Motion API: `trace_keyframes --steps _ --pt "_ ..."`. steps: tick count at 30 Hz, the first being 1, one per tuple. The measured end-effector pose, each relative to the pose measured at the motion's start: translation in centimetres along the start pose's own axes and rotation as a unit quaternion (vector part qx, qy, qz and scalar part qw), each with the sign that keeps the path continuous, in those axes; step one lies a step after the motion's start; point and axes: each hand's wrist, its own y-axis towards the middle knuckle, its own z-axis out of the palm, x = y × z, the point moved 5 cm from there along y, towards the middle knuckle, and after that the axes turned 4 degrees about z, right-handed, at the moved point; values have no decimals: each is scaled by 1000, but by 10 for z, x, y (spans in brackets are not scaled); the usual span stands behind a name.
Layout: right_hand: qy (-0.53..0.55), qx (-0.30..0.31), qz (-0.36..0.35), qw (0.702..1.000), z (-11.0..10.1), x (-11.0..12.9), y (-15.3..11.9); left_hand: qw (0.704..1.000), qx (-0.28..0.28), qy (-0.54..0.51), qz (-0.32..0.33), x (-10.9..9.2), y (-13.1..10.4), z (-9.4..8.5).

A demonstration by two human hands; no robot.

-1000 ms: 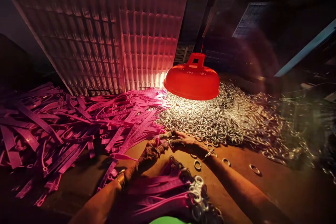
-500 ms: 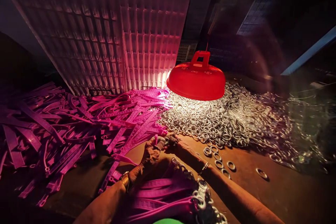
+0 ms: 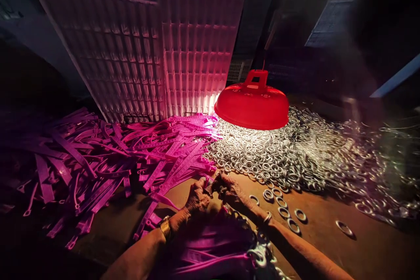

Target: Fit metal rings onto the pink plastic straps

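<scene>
My left hand (image 3: 197, 197) and my right hand (image 3: 230, 191) meet just in front of me, fingertips together. Between them they pinch the end of a pink plastic strap (image 3: 206, 182) and a small metal ring (image 3: 213, 186); the dim light hides how the two join. A big heap of pink straps (image 3: 131, 157) spreads to the left. A wide pile of shiny metal rings (image 3: 278, 153) lies to the right, under a red lamp (image 3: 252, 106). Below my wrists rests a bundle of straps with rings on their ends (image 3: 223, 249).
White gridded plastic panels (image 3: 147, 52) lean upright behind the straps. Several loose rings (image 3: 288, 216) lie on the brown tabletop (image 3: 328, 253) right of my right wrist. The surroundings are dark, with a crate (image 3: 331, 22) at the far right.
Both hands have drawn slightly nearer to me and stay pressed together on the strap end. The view has shifted, so the lamp and piles sit lower and further right.
</scene>
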Motion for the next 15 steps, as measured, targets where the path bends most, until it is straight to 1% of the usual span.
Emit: trace_keyframes --steps 2,4,7,8,10,12,14,15 --pt "-27 -11 -20 999 1 1 1 998 32 -49 22 -6 2 -3" --pt "-75 -46 -71 994 0 9 0 993 64 -94 28 -13 2 -7" --pt "-168 -89 -158 969 2 24 -3 984 108 -139 10 -21 -4 -14" --pt "-191 -90 -176 962 3 27 -4 982 119 -148 -1 -22 -6 -15" --pt "-206 -87 -186 957 3 32 -2 977 129 -166 -24 -24 -11 -14" --pt "-165 -84 -167 968 -2 35 4 976 106 -188 -35 -23 -12 -13" --pt "-58 -74 -115 989 -10 36 12 977 58 -202 -38 -18 -8 -13" --pt "11 -57 -85 995 -13 37 17 978 32 -203 -40 -14 -5 -13"
